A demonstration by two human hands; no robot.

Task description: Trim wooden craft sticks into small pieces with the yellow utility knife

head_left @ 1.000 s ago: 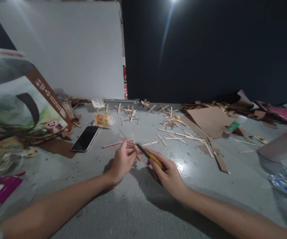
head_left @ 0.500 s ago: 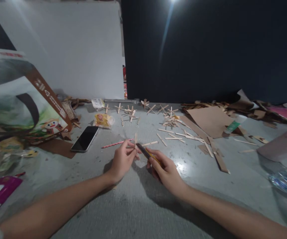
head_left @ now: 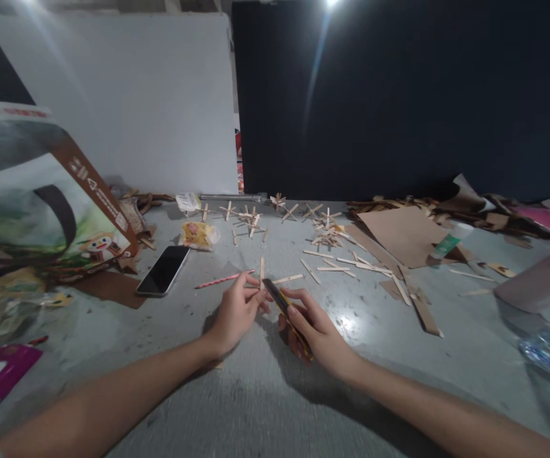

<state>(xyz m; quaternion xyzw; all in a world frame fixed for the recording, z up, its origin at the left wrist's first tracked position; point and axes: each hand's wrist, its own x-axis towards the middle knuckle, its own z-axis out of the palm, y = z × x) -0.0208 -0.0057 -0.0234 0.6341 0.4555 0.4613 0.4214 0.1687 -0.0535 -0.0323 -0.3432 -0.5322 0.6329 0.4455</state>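
Observation:
My left hand (head_left: pixel 235 312) pinches a short wooden craft stick (head_left: pixel 261 272) that stands nearly upright above my fingertips. My right hand (head_left: pixel 314 329) is closed around a yellow and black utility knife (head_left: pixel 279 299), whose dark tip points up-left and meets the base of the stick. Both hands hover over the grey table (head_left: pixel 265 394) at the centre. A pink striped straw (head_left: pixel 220 279) lies just beyond my left hand.
A black phone (head_left: pixel 163 270) lies to the left. A printed box (head_left: pixel 41 197) leans at far left. Several wooden sticks and glued crosses (head_left: pixel 325 235) are scattered behind. Brown cardboard sheets (head_left: pixel 401 232) and a green-capped glue tube (head_left: pixel 449 242) lie to the right, a plastic wrapper (head_left: pixel 549 350) at the far right.
The stick in my left hand has turned from leaning left to nearly upright. My right hand has shifted its grip and drawn the knife slightly down and toward me.

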